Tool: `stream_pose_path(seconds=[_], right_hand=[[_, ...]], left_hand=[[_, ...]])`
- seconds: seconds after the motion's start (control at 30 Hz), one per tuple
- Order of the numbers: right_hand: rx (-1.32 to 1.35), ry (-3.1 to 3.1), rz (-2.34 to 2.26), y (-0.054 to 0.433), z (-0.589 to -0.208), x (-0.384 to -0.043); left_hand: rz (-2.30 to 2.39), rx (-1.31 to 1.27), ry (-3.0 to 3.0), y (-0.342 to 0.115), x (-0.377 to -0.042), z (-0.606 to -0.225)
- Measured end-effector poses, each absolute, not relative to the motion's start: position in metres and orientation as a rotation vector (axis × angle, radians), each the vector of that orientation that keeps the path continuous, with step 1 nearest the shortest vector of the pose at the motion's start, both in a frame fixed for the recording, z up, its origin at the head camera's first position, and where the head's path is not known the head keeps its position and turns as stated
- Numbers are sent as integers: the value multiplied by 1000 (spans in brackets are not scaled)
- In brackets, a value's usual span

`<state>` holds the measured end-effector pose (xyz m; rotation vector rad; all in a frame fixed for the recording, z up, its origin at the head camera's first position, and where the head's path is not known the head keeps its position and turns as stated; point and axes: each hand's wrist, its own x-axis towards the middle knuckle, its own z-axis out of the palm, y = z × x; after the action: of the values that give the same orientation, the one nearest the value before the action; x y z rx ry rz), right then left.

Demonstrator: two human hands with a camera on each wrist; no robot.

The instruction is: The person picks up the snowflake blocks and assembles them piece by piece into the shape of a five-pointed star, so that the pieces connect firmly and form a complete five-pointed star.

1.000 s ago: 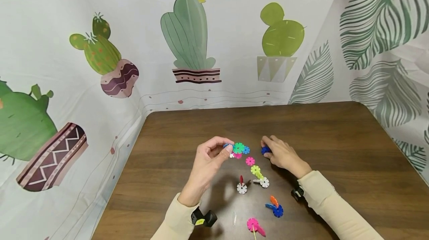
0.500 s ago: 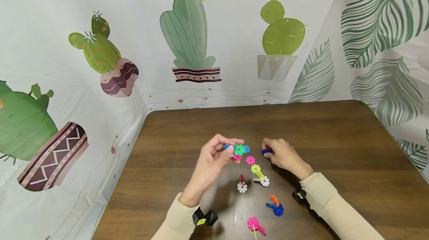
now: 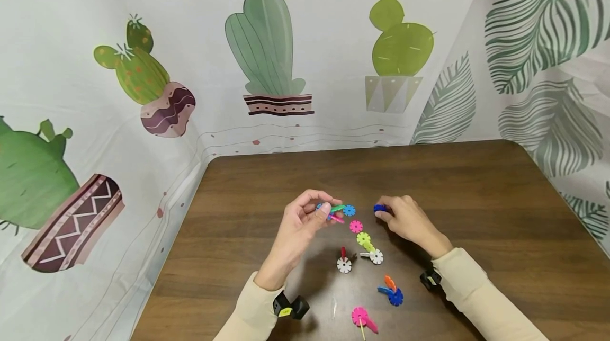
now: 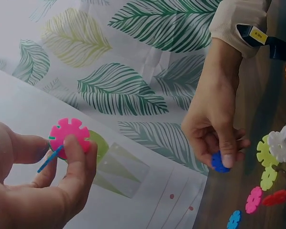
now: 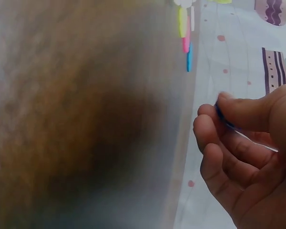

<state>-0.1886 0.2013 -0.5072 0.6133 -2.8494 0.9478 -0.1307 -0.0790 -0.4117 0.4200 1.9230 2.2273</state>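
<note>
Linked discs (image 4: 61, 132) are pinched in the left hand (image 3: 301, 224), while the right hand (image 3: 409, 220), back upward, pinches a dark-blue disc (image 4: 220, 163).

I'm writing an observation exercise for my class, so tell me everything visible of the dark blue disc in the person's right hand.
The dark blue disc is thin, plastic-looking, and its edge looks notched. The person's right hand pinches it between thumb and fingers, which hide part of it. The right wrist view shows it nearly edge-on, as a narrow strip. In the head view it is right of a light blue disc; whether it touches the table is unclear.
</note>
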Motion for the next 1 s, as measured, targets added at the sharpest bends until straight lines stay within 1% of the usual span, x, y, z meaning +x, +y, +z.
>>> stream_pose_path(seconds=[0.13, 0.27, 0.5, 0.67, 0.8, 1.0], right_hand=[[624, -2775, 1018, 203, -494, -184], [623, -2739, 1111, 205, -473, -176], [592, -2637, 1285, 208, -428, -154], [595, -2567, 1378, 204, -405, -139], [674, -2505, 1478, 197, -393, -127], [887, -2406, 1575, 183, -383, -112]], left_hand=[[2220, 421, 1925, -79, -131, -411], [2222, 438, 1928, -80, -131, -410], [2202, 449, 1920, -82, -129, -407], [2198, 457, 1918, -82, -127, -405], [2177, 528, 1935, -81, -123, -403], [2173, 698, 1920, -78, -114, -399]])
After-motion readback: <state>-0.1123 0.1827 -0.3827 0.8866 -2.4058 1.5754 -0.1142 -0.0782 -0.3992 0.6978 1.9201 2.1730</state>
